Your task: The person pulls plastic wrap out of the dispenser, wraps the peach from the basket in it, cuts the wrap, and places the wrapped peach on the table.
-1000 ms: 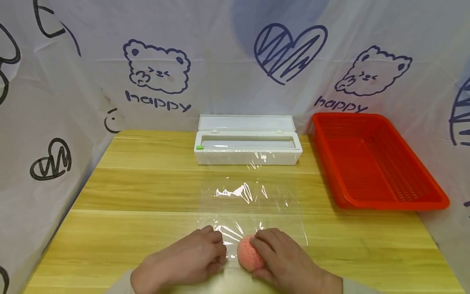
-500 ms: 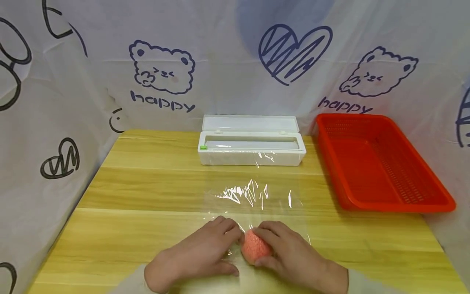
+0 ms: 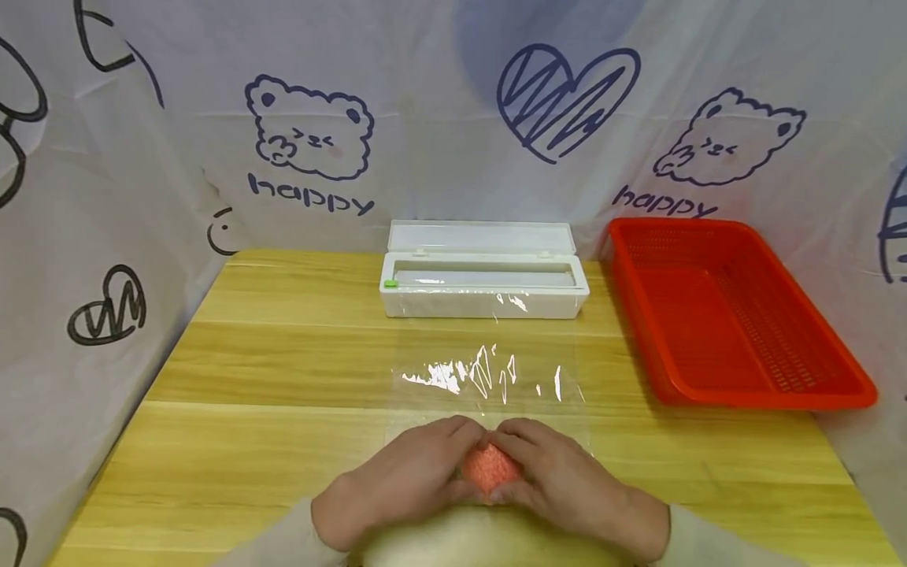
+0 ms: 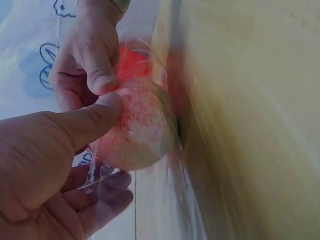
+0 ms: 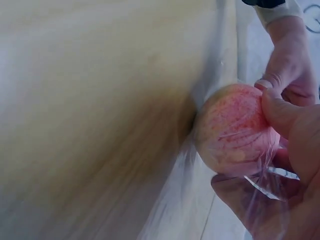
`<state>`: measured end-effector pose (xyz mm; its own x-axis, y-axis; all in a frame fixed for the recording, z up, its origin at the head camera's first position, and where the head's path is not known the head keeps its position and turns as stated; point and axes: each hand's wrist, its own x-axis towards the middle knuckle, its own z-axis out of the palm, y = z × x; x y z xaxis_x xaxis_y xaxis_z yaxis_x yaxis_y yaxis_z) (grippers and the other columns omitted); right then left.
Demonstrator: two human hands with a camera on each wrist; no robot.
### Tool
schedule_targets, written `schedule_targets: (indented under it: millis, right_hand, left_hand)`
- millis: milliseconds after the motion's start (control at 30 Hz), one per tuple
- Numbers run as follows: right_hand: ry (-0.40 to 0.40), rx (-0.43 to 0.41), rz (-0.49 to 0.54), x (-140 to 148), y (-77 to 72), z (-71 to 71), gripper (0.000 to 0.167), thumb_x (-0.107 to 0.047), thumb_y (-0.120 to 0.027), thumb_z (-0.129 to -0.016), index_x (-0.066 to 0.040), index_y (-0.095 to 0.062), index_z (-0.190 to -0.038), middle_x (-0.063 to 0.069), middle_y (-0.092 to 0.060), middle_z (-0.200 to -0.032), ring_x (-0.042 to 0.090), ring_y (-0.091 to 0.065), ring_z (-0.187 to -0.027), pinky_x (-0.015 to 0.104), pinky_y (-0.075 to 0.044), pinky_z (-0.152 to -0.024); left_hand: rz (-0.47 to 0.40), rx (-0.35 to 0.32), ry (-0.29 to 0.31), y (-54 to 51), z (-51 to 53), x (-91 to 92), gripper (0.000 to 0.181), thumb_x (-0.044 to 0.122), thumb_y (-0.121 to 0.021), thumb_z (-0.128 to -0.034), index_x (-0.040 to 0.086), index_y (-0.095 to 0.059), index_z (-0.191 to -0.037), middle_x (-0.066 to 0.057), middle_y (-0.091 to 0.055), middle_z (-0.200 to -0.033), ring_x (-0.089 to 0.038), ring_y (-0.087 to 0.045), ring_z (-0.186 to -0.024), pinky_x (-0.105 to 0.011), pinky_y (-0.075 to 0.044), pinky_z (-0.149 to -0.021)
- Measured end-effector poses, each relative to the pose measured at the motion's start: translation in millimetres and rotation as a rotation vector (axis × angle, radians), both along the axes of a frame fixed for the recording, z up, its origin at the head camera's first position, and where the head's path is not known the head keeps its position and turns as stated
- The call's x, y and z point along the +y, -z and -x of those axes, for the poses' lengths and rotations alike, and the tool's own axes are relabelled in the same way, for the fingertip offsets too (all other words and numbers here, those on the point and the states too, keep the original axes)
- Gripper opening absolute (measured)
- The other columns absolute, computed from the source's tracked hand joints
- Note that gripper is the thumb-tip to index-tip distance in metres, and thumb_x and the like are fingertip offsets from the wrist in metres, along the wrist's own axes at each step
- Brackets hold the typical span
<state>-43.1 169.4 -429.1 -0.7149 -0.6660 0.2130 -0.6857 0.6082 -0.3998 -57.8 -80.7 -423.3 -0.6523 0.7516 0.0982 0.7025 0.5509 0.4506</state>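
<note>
A round, red-speckled apple (image 3: 491, 466) rests at the near middle of the table between both hands. Clear cling film (image 3: 439, 376) stretches toward it from a white dispenser box (image 3: 485, 305). My left hand (image 3: 411, 474) holds the apple from the left. From the right, my right hand (image 3: 567, 482) grips it, and the two hands nearly meet over the top. In the left wrist view the left thumb lies on the apple (image 4: 137, 125), with fingers beyond it amid film. Creased film covers part of the apple (image 5: 235, 132) in the right wrist view.
The dispenser's lid (image 3: 482, 236) stands raised at the back, and a green slider (image 3: 390, 283) sits on its left end. A red plastic basket (image 3: 772, 398) occupies the right side of the wooden table (image 3: 234, 370). A printed white cloth (image 3: 439, 118) hangs behind.
The left hand has moved right, from beside the apple onto it. My right hand stays on the apple, which has shifted slightly away from me. Creases in the film have changed.
</note>
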Motion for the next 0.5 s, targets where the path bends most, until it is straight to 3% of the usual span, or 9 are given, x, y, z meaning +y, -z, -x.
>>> schedule_targets:
  millis: [200,367,500]
  right_hand:
    - [0.005,-0.304,0.077,5.4,-2.3,21.6,0.060,-0.047,-0.074,-0.094,-0.019,-0.064,-0.146,-0.008,-0.066,-0.130,0.007,-0.064,-0.110,0.030,-0.058,-0.093]
    - [0.018,-0.486,0.150,9.7,2.3,37.9,0.054,-0.045,-0.073,-0.096,-0.019,-0.066,-0.142,-0.009,-0.071,-0.129,0.009,-0.066,-0.116,0.032,-0.057,-0.099]
    - [0.057,-0.597,0.158,12.2,4.4,43.2,0.051,-0.048,-0.066,-0.101,-0.019,-0.064,-0.143,-0.007,-0.072,-0.129,0.012,-0.068,-0.116,0.034,-0.057,-0.099]
  left_hand:
    - [-0.111,-0.240,-0.034,0.7,19.4,-1.9,0.048,0.036,-0.077,-0.0971,0.019,-0.064,-0.140,0.006,-0.071,-0.133,-0.006,-0.067,-0.117,-0.028,-0.056,-0.100]
    - [-0.188,-0.442,-0.079,4.3,34.8,-1.4,0.039,0.031,-0.081,-0.0944,0.019,-0.070,-0.130,0.006,-0.075,-0.124,-0.003,-0.070,-0.111,-0.026,-0.057,-0.097]
    - [-0.172,-0.530,-0.108,3.6,44.0,-0.5,0.034,0.035,-0.081,-0.0940,0.022,-0.071,-0.125,0.008,-0.077,-0.118,-0.001,-0.070,-0.109,-0.025,-0.056,-0.097]
